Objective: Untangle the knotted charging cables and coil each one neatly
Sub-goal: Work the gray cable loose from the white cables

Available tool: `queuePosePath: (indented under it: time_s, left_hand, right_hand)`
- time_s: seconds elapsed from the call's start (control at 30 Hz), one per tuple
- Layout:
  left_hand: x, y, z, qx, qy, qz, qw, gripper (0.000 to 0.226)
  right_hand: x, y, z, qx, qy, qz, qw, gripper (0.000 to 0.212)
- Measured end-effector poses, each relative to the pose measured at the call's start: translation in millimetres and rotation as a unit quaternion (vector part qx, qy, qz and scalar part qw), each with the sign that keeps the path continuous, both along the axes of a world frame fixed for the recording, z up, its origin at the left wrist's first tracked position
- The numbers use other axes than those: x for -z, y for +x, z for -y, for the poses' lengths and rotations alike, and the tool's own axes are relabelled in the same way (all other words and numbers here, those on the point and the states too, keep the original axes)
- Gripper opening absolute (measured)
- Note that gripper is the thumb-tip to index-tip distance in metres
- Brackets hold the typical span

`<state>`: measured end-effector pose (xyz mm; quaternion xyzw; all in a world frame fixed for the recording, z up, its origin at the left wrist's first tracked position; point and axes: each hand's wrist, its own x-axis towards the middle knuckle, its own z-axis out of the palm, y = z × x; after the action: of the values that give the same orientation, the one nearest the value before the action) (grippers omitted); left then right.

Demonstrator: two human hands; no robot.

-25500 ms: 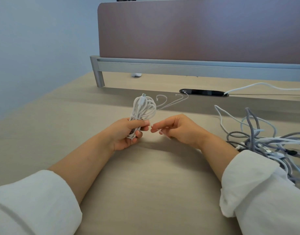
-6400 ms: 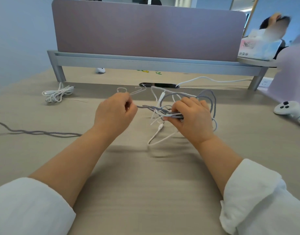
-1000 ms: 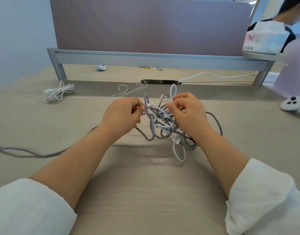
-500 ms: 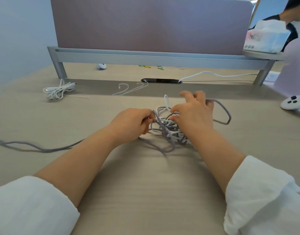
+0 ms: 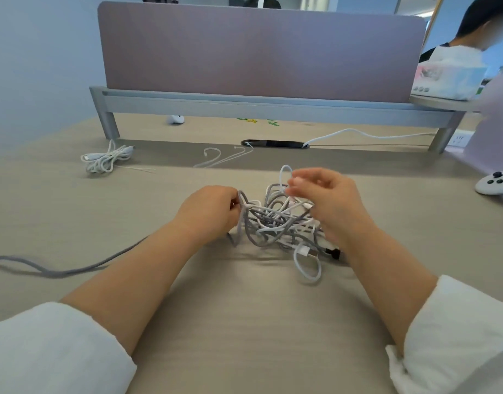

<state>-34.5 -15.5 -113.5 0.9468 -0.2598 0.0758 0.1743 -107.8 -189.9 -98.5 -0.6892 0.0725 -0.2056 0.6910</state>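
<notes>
A tangle of grey braided and white cables [image 5: 275,223] lies on the wooden desk [image 5: 244,322] between my hands. My left hand [image 5: 207,211] pinches a grey braided strand at the tangle's left side. That grey cable's free end [image 5: 54,270] trails off to the left across the desk. My right hand [image 5: 329,203] is raised over the tangle's right side and pinches a loop of white cable [image 5: 284,173]. A white plug [image 5: 308,251] and a black plug [image 5: 334,253] stick out at the front right. A coiled white cable [image 5: 106,160] rests at the far left.
A thin white earphone-like wire [image 5: 221,157] lies near the black cable slot [image 5: 274,143], from which another white cable [image 5: 366,135] runs right. A white controller [image 5: 494,184] sits at the right edge. A partition [image 5: 258,49] closes the back; a person sits behind it, right.
My right hand has risen off the pile and now lifts a white loop. The left hand has shifted slightly, still holding the grey strand. The tangle has spread out.
</notes>
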Motion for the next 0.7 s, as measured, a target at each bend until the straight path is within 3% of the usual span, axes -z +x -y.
queuePosePath:
  time_s: [0.07, 0.13, 0.17, 0.23, 0.3, 0.4, 0.53, 0.7]
  left_hand:
    - [-1, 0, 0, -0.004, -0.013, -0.02, 1.0, 0.019]
    - [-3, -1, 2, -0.004, -0.024, -0.037, 0.999, 0.025]
    - [-3, -1, 3, -0.002, -0.032, -0.047, 0.998, 0.03]
    - [-4, -2, 4, 0.002, -0.047, -0.073, 0.996, 0.034]
    - [-3, -3, 5, 0.013, -0.047, -0.088, 0.995, 0.034]
    - [-1, -5, 6, 0.037, -0.041, -0.111, 0.992, 0.027]
    - [-1, -11, 9, 0.075, -0.027, -0.157, 0.984, 0.021]
    - [-2, -13, 11, 0.066, -0.031, -0.136, 0.988, 0.025]
  right_hand:
    - [-4, -1, 4, -0.012, 0.182, 0.0, 0.983, 0.017]
    - [-4, 2, 6, 0.005, 0.178, 0.015, 0.984, 0.018]
    - [-2, 5, 6, 0.026, 0.111, 0.03, 0.993, 0.019]
    - [3, 8, 1, 0.085, -0.11, 0.068, 0.988, 0.023]
    - [5, 8, -6, 0.104, -0.326, 0.121, 0.932, 0.029]
    - [11, 15, -8, 0.057, -0.516, 0.102, 0.849, 0.033]
    - [8, 14, -4, -0.007, -0.618, -0.088, 0.781, 0.022]
    - [3, 9, -4, -0.065, -0.64, -0.128, 0.755, 0.016]
